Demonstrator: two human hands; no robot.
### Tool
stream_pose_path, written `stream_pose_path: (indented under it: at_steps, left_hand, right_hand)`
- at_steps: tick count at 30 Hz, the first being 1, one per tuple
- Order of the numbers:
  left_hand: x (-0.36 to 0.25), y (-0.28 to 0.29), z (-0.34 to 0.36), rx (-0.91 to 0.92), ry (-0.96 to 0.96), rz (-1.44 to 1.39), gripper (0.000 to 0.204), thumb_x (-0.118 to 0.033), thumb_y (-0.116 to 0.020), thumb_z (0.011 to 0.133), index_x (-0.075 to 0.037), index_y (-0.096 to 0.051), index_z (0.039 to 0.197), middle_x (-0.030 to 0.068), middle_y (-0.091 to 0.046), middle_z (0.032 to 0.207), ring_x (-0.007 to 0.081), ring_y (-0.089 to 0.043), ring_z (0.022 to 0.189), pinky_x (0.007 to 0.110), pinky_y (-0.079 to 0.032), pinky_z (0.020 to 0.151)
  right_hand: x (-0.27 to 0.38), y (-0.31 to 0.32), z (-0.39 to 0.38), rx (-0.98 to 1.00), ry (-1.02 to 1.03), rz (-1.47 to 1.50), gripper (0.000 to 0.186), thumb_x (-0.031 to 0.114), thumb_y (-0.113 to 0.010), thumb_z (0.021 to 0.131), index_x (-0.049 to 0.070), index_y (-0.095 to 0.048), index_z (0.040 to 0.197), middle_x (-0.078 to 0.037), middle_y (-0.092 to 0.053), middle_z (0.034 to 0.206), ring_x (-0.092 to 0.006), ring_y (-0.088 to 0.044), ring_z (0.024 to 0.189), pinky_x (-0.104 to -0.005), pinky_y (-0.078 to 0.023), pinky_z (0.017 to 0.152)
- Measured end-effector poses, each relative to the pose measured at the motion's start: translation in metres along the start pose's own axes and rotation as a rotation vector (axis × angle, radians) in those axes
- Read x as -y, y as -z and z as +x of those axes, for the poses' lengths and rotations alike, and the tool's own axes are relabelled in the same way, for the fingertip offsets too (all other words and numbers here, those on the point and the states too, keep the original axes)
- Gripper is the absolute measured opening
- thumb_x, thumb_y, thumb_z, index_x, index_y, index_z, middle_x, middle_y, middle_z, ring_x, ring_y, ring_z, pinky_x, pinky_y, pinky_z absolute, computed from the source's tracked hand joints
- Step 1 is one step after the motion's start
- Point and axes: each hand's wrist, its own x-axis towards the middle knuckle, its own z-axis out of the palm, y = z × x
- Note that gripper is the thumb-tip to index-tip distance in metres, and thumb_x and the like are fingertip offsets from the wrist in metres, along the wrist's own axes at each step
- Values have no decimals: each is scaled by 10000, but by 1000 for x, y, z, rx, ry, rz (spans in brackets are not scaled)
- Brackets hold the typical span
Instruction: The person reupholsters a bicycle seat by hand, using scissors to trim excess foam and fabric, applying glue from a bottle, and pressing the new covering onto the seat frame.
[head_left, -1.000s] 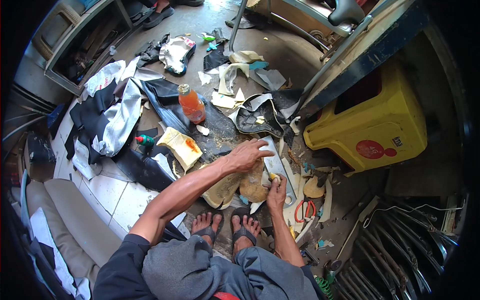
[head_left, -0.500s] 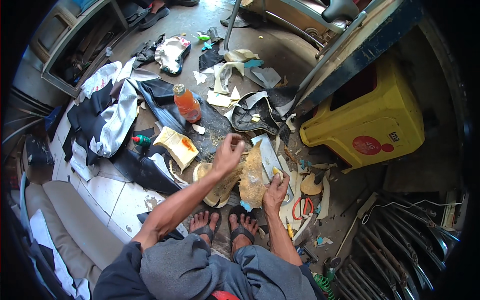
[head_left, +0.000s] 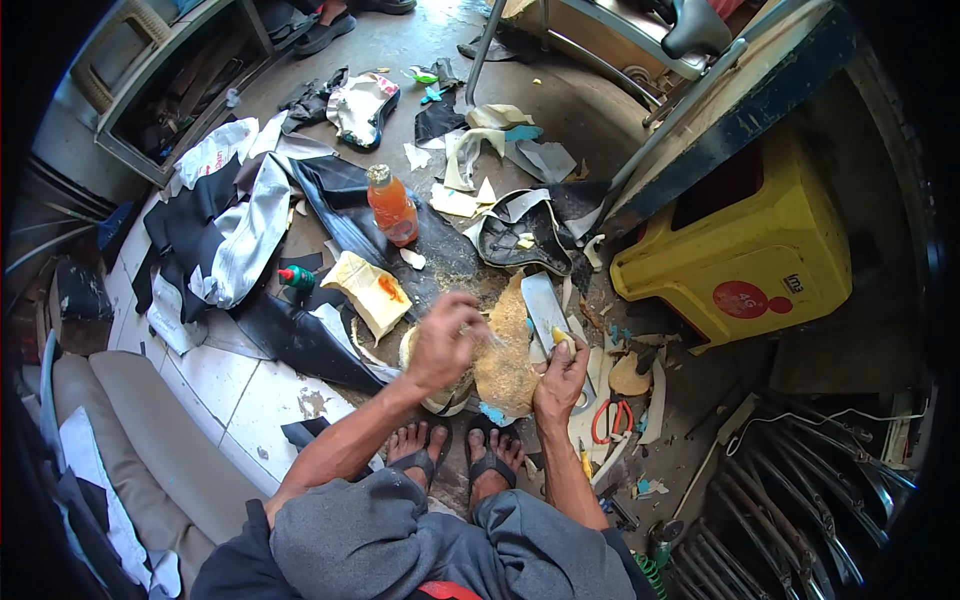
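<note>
In front of my feet is a rough tan foam pad (head_left: 507, 365) with a blue scrap at its near end. My left hand (head_left: 447, 345) is at the pad's left side, fingers curled and smeared by motion; whether it holds anything is unclear. My right hand (head_left: 560, 390) is closed at the pad's right edge, with a small yellow piece (head_left: 563, 340) between thumb and fingers. Beneath and beyond that hand lies a flat grey metal plate (head_left: 543, 305). Another worn foam-like piece (head_left: 450, 398) sits under my left hand, partly hidden.
An orange bottle (head_left: 393, 208) stands beyond a pale foam block (head_left: 368, 290). A black seat shell (head_left: 522, 232) lies farther off. Red-handled pliers (head_left: 612, 421) are on the right. A yellow stool (head_left: 740, 245) lies on its side. Black material (head_left: 300, 340) covers the left floor.
My left hand has moved down and now blurs beside the pad. The pad shows more of its broad face. The whole view has shifted slightly.
</note>
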Motion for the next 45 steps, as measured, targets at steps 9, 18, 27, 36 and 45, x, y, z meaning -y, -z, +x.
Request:
stream_pose_path:
  at_steps: [9,18,27,36,45]
  left_hand:
    - [89,165,23,-514,169,901,472,-184,-754,843,-93,-606,1282,149,-722,1005,320,-671,933,437,-516,851]
    - [70,174,-16,-515,317,958,479,-119,-747,807,-22,-615,1257,124,-706,870,304,-694,893,396,-532,832]
    - [29,234,-6,213,92,-433,772,-334,-793,862,-60,-463,1504,196,-534,1466,293,-545,1319,483,-418,1105]
    - [14,214,-48,-400,651,583,407,-199,-761,870,-82,-690,1253,123,-736,1087,209,-699,1015,328,-537,805]
    - [-1,101,-49,104,522,-913,851,-374,-740,917,-128,-270,1581,201,-359,1575,332,-377,1445,444,-299,1200]
  right_hand:
    - [-4,7,3,-25,7,-20,320,261,-457,1099,7,-484,1291,-31,-547,891,-80,-536,712,-241,-497,636]
    - [-4,8,8,-42,14,-54,329,253,-469,1094,7,-488,1312,-32,-531,879,-97,-534,726,-249,-524,634]
    - [-4,14,6,-66,2,-39,356,269,-480,1090,-11,-495,1309,-40,-547,884,-95,-545,729,-250,-526,655]
    - [-3,12,4,-66,-13,21,358,288,-490,1088,-8,-504,1287,-20,-528,864,-96,-521,715,-259,-504,649]
    - [23,-16,-10,28,23,34,315,267,-474,1095,9,-524,1268,-7,-537,893,-65,-494,739,-224,-428,637]
